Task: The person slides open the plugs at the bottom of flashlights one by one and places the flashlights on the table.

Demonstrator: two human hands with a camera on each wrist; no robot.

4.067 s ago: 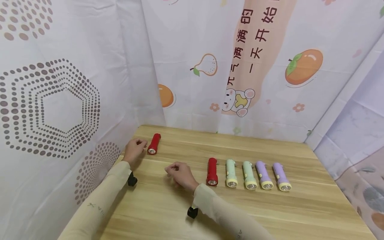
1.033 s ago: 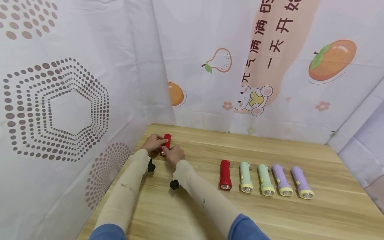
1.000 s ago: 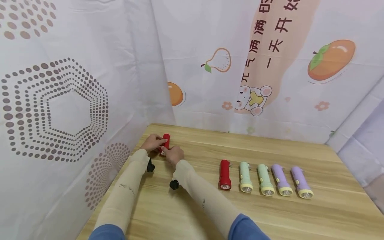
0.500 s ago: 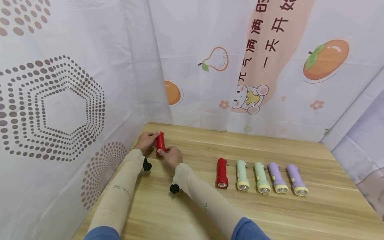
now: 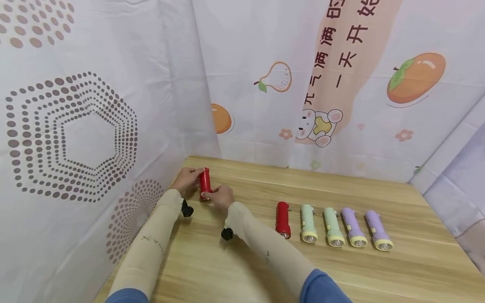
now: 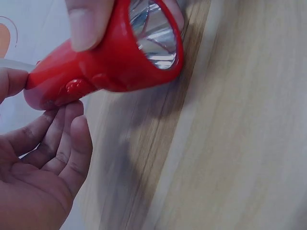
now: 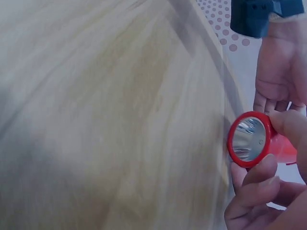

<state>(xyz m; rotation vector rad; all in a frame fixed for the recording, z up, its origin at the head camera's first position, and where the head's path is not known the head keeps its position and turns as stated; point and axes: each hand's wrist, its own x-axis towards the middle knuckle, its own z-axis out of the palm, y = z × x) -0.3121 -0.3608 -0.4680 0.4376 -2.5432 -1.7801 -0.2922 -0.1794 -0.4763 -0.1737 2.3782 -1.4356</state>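
Note:
A red flashlight (image 5: 205, 182) is held between both hands near the table's far left corner. My left hand (image 5: 186, 179) pinches its tail end between thumb and fingers; the left wrist view shows this left hand (image 6: 45, 165) with the switch facing its fingertips. At the lens end, my right hand (image 5: 222, 196) pinches the head. In the right wrist view, the right hand's thumb and fingers (image 7: 261, 184) lie around the flashlight's head (image 7: 249, 139), whose silver reflector shows. A second red flashlight (image 5: 282, 219) lies to the right, apart from both hands.
Right of the second red flashlight lie two green flashlights (image 5: 307, 223) and two purple flashlights (image 5: 352, 226), side by side, lenses toward the person. The wooden table (image 5: 212, 265) meets a patterned curtain (image 5: 94, 139) on the left and another curtain (image 5: 250, 109) behind.
Both hands came to the far left red flashlight and took hold of its two ends. Over the last second the left hand slid back to the tail and the flashlight turned slightly. The other flashlights stayed put.

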